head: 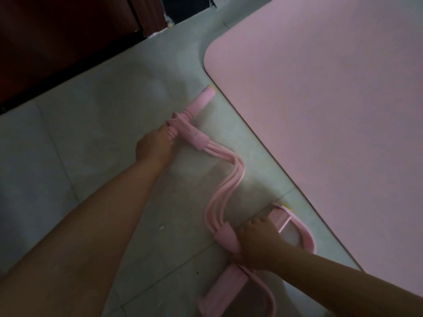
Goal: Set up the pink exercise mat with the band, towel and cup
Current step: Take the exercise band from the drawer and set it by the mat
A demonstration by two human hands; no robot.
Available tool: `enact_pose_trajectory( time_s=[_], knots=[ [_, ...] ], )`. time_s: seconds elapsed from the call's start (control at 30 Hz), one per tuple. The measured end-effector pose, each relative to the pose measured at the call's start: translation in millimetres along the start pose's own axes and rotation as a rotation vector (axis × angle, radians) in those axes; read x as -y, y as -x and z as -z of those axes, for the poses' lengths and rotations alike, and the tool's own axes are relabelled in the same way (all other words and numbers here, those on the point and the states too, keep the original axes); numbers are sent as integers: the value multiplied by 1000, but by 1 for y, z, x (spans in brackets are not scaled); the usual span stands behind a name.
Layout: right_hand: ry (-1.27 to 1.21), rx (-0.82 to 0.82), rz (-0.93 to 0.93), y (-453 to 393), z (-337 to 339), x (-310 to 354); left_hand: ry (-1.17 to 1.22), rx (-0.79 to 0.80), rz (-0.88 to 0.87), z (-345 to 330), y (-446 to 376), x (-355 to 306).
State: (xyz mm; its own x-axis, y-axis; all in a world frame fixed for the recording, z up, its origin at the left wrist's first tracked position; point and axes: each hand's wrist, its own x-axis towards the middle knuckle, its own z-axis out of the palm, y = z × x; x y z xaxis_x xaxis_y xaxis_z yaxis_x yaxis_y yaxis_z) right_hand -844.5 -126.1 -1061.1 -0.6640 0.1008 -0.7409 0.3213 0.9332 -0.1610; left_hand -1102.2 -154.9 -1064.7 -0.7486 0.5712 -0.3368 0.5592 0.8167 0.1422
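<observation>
While the band (225,179) is lying on the floor (91,145) beside the mat (320,99) | left hand (153,146) and right hand (257,242) are grasping its ends | slack cords risk snagging.

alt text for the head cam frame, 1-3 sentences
Seen from above, a person's left hand and right hand grip opposite ends of a pink resistance band lying slack on the pale tiled floor. The unrolled pink exercise mat lies flat just beside the band, to the right. Dark wooden furniture fills the upper left.
</observation>
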Motion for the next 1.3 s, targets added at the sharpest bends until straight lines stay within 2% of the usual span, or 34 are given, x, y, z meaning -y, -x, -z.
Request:
enact_pose_trajectory(
  time_s=[0.1, 0.2, 0.27, 0.37, 0.5, 0.73, 0.97, 1.3],
  knots=[
    [-84, 161, -83, 6, -5, -10, -93, -80, -20, -6, -7, -8],
    [-113, 327, -98, 7, -10, -18, -85, -72, -65, -17, 1, -32],
    [-121, 364, -104, 9, -14, -23, 79, -17, 67, -26, 8, -53],
    [-49, 381, -38, 14, -15, -26, 422, 54, 388, -36, 2, -71],
    [22, 385, -4, 24, -21, -24, 680, 59, 541, -42, -16, -73],
    [-129, 393, -99, 29, -33, -41, 533, -87, 403, -44, -13, -81],
    [-237, 327, -90, 31, -29, -46, 579, -174, 544, -47, -23, -86],
    [-164, 312, -94, 26, -32, -43, 565, -66, 469, -44, -28, -67]
  ],
)
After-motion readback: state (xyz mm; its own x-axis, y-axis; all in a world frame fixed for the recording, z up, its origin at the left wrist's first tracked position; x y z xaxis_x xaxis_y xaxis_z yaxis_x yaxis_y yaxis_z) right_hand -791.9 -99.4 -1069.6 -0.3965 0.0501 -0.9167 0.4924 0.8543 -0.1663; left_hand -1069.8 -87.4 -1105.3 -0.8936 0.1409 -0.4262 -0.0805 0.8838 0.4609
